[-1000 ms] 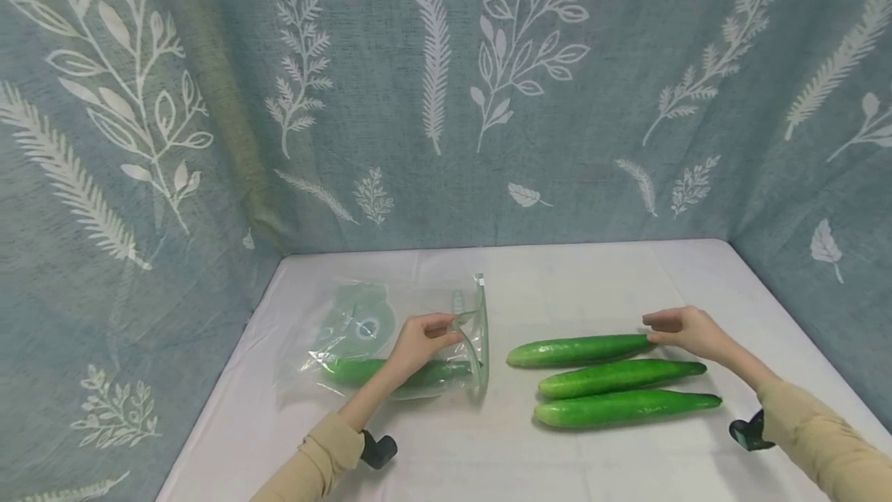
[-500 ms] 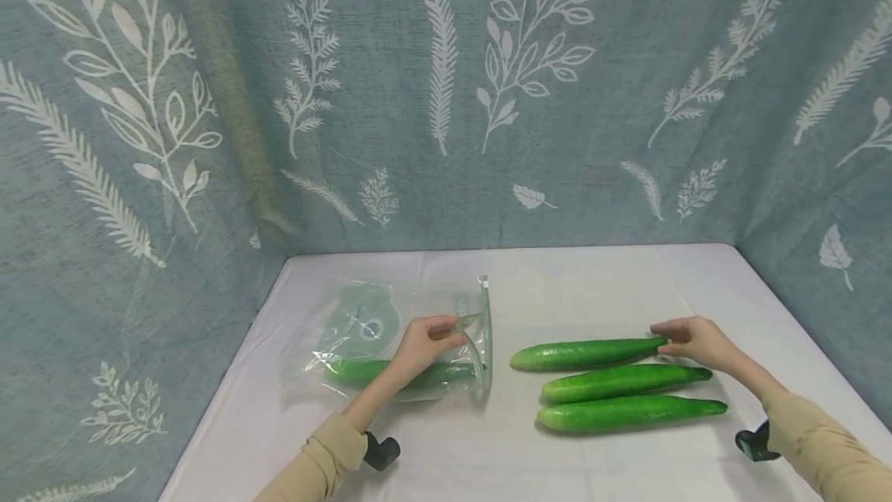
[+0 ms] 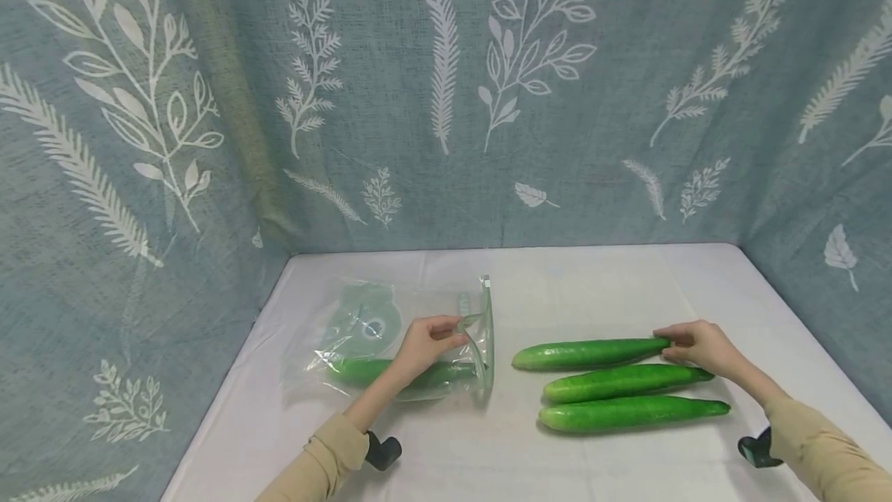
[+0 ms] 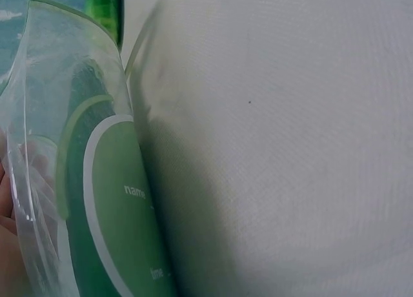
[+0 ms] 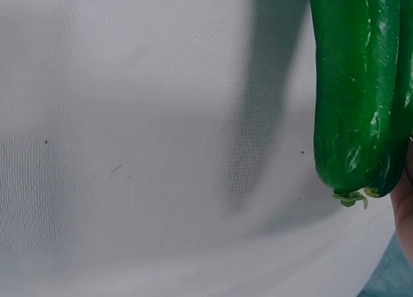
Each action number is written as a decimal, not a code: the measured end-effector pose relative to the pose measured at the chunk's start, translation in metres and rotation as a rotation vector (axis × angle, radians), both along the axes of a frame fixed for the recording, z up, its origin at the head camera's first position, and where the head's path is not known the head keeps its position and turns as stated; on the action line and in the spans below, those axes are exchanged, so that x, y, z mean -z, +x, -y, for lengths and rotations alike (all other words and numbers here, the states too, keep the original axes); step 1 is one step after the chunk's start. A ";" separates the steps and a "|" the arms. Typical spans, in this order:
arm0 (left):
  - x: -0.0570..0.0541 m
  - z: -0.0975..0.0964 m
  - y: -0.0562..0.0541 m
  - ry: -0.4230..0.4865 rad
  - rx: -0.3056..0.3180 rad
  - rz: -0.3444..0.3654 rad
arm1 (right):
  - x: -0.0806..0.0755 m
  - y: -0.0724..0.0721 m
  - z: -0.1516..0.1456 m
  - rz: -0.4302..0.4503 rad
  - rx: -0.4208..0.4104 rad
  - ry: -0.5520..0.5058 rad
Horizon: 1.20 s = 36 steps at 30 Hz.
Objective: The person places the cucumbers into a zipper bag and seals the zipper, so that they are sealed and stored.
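Note:
My left hand pinches the raised lip of a clear zip bag, so its mouth gapes to the right. One green cucumber lies inside the bag, partly behind my left forearm. In the left wrist view, the bag's green label reads "name" and "time". My right hand grips the narrow right end of the farthest of three loose cucumbers. Below that one lie the middle cucumber and the nearest cucumber. In the right wrist view, a cucumber's stem end shows beside my hand.
A white cloth covers the table. Blue-green curtains with white leaf prints rise behind it and at both sides. Black devices sit on both wrists.
My right hand has come down onto the right end of the farthest cucumber and closed its fingers around it. The left hand keeps its hold on the bag. The head view has shifted slightly.

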<state>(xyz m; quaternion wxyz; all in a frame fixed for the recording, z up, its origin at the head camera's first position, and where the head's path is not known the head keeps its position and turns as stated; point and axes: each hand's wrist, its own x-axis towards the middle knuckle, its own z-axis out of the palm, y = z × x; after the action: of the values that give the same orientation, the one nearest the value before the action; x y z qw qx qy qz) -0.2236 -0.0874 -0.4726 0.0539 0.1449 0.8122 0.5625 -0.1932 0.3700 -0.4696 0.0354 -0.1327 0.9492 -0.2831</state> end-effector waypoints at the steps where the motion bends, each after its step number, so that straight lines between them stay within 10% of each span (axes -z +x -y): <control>1: 0.000 0.000 0.000 0.002 -0.001 0.004 | 0.000 0.000 0.000 -0.003 0.001 0.000; 23: -0.002 -0.003 0.001 -0.011 -0.023 0.001 | -0.004 -0.004 -0.008 -0.074 0.004 0.007; 36: -0.003 -0.004 0.000 -0.008 -0.028 0.008 | -0.014 0.001 -0.020 0.090 0.051 -0.217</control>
<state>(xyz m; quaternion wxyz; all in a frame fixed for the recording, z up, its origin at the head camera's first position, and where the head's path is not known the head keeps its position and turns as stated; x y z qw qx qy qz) -0.2235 -0.0834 -0.4692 0.0497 0.1312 0.8161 0.5607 -0.1921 0.3896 -0.4558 0.0561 -0.0986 0.9135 -0.3907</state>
